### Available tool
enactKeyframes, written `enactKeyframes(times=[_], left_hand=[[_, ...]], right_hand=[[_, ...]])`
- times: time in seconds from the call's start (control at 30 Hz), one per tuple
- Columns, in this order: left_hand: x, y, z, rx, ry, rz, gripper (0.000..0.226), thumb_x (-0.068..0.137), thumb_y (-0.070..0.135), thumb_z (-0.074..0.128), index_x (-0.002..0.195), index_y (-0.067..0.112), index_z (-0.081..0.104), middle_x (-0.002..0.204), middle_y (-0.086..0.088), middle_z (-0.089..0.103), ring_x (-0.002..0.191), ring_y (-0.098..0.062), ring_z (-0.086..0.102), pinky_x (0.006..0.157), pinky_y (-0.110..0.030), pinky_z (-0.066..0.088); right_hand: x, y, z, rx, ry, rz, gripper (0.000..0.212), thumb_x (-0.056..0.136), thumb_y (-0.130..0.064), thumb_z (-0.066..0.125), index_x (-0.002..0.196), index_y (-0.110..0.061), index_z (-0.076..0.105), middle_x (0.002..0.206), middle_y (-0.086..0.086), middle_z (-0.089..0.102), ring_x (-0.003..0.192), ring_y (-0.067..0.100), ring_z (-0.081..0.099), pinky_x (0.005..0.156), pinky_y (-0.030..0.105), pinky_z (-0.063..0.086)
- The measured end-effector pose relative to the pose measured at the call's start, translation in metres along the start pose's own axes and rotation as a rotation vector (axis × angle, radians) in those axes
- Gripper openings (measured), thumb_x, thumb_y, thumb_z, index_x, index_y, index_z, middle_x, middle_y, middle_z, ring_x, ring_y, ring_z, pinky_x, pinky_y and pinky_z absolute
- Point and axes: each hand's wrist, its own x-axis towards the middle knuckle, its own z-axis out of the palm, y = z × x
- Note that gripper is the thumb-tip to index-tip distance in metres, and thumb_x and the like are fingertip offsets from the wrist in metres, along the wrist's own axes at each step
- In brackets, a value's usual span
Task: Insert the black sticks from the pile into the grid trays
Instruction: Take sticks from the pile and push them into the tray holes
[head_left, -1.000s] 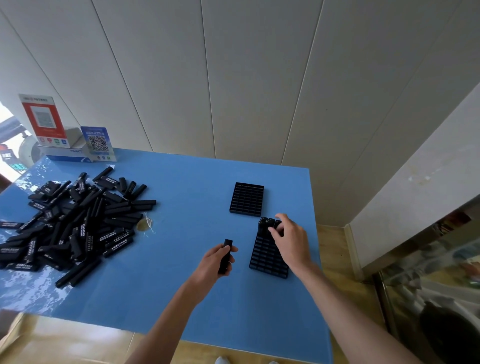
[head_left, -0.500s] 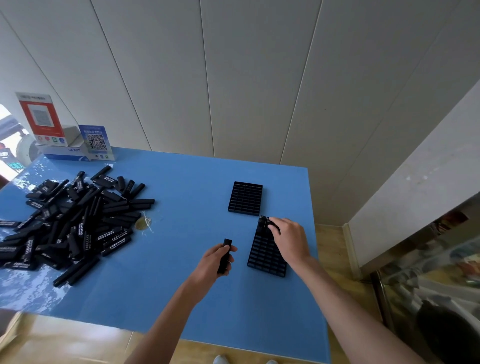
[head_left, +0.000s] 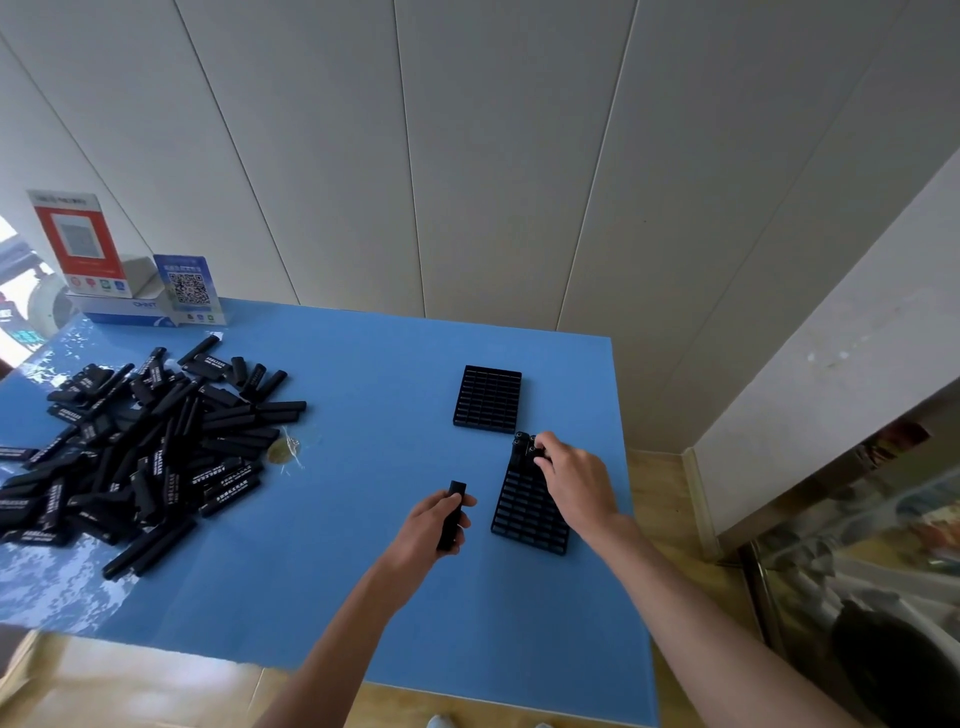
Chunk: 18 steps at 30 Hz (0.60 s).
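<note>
Left hand (head_left: 434, 527) grips one short black plastic stick (head_left: 451, 514) above the blue table (head_left: 363, 415); right hand (head_left: 574, 480) pinches upright sticks (head_left: 522, 447) at the far end of the near black grid tray (head_left: 524, 514); loose pile (head_left: 140, 447) lies far left, second tray (head_left: 487, 399) beyond

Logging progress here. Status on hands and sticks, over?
Left hand grips one stick. Right hand seating sticks at near tray far end. Far tray empty. Pile left, path clear.
</note>
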Motion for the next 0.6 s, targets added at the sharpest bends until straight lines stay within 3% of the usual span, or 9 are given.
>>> enactKeyframes(times=[0.2,0.33,0.43,0.5,0.6], left_hand=[[-0.001,0.001,-0.003,-0.004,0.011,0.004,0.028,0.108,0.019,0.044,0.109,0.003,0.068,0.08,-0.006,0.058,0.062,-0.015,0.054,0.061,-0.027,0.046],[-0.001,-0.001,-0.003,-0.017,0.019,0.003,0.029,0.108,0.019,0.044,0.109,0.004,0.068,0.08,-0.006,0.058,0.062,-0.015,0.053,0.062,-0.028,0.045],[0.001,-0.002,-0.001,-0.018,0.028,0.002,0.029,0.108,0.019,0.044,0.109,0.004,0.068,0.081,-0.006,0.058,0.062,-0.015,0.053,0.061,-0.028,0.045],[0.003,-0.002,0.002,-0.017,0.027,-0.003,0.029,0.108,0.02,0.044,0.108,0.004,0.068,0.08,-0.006,0.057,0.062,-0.015,0.053,0.061,-0.028,0.044],[0.003,-0.002,0.007,-0.017,0.014,-0.006,0.029,0.108,0.02,0.045,0.107,0.004,0.069,0.08,-0.006,0.058,0.062,-0.015,0.053,0.061,-0.028,0.044]], right_hand=[[0.005,-0.004,-0.003,0.013,-0.039,0.023,0.017,0.098,-0.025,0.063,0.109,-0.013,0.059,0.08,0.002,0.071,0.067,0.021,0.066,0.054,0.027,0.043],[0.002,-0.003,-0.004,0.026,-0.043,0.067,0.016,0.097,-0.025,0.063,0.107,-0.017,0.054,0.077,-0.002,0.068,0.066,0.019,0.064,0.054,0.03,0.049],[-0.009,-0.004,-0.003,0.065,-0.019,0.07,0.01,0.096,-0.027,0.063,0.095,-0.018,0.059,0.074,-0.006,0.066,0.063,0.014,0.061,0.057,0.032,0.051],[-0.02,-0.007,0.001,0.075,-0.121,0.015,0.013,0.095,-0.033,0.065,0.092,-0.021,0.068,0.082,-0.008,0.066,0.069,0.009,0.059,0.062,0.028,0.05],[-0.034,-0.007,0.012,0.081,-0.31,-0.002,0.025,0.094,-0.039,0.067,0.113,-0.024,0.073,0.103,-0.009,0.059,0.094,0.008,0.054,0.074,0.025,0.047]])
